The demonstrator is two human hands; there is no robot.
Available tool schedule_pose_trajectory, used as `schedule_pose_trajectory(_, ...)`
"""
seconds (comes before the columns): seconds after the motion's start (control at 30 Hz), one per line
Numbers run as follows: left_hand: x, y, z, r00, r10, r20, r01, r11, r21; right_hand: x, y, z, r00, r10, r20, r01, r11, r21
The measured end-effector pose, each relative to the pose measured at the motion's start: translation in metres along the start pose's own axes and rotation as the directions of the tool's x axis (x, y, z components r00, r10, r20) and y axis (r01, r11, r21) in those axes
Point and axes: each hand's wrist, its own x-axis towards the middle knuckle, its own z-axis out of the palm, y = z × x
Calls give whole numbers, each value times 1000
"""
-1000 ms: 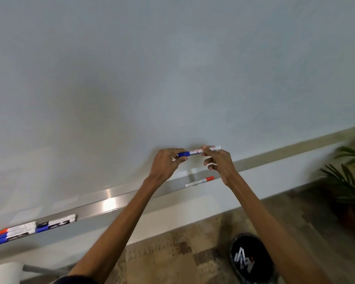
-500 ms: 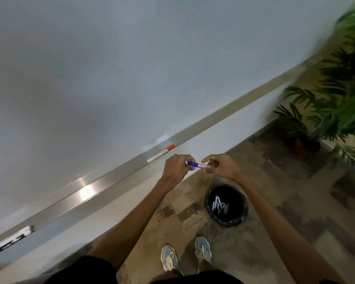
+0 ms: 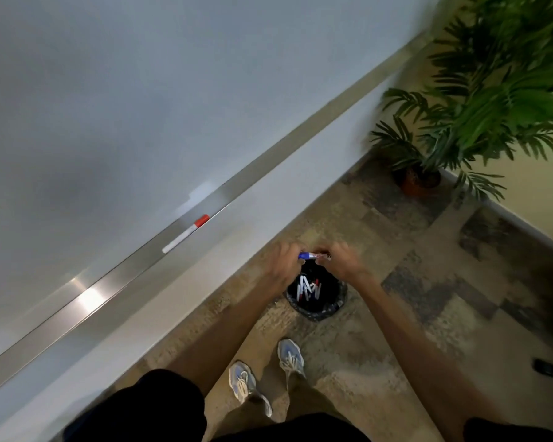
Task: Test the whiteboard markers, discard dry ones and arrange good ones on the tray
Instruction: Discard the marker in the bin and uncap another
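Both hands hold one blue-capped marker [image 3: 313,256] level, directly above a black bin [image 3: 315,309] on the floor. My left hand [image 3: 283,262] grips the blue cap end. My right hand [image 3: 344,262] pinches the white barrel end. Several discarded markers [image 3: 307,290] lie inside the bin. A red-capped marker [image 3: 186,233] lies alone on the metal whiteboard tray [image 3: 115,277], up and left of my hands. The whiteboard [image 3: 141,106] fills the upper left.
A potted palm [image 3: 479,100] stands in the corner at the upper right. My two shoes [image 3: 265,371] are just below the bin on patterned carpet. A small dark object [image 3: 551,367] lies at the right edge of the floor.
My hands came down from the whiteboard with the blue marker and now hover over the bin. The view tilted down and right, so the markers at the tray's left end left view.
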Motion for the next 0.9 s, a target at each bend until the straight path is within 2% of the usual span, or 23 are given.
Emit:
schedule_pose_trajectory(0.23, 9, -1, 25, 999, -12, 41, 12, 1000, 6, 8, 22, 2, 999, 42, 21, -41, 999, -17)
schedule_pose_trajectory(0.37, 10, -5, 17, 996, -24, -80, 19, 998, -63, 13, 18, 5, 999, 36, 14, -36, 999, 9)
schedule_pose_trajectory(0.53, 8, -27, 4, 961, -107, -253, 86, 992, -91, 29, -5, 4, 1000, -15, 13, 14, 997, 74)
schedule_pose_trajectory(0.77, 0, -66, -33, 856, -240, -458, 170, 967, -189, 57, -66, 5, 979, -205, -14, 206, 975, 85)
schedule_pose_trajectory(0.9, -11, -101, -60, 755, -347, -557, 249, 937, -247, 75, -111, 11, 941, -331, -66, 337, 935, 108)
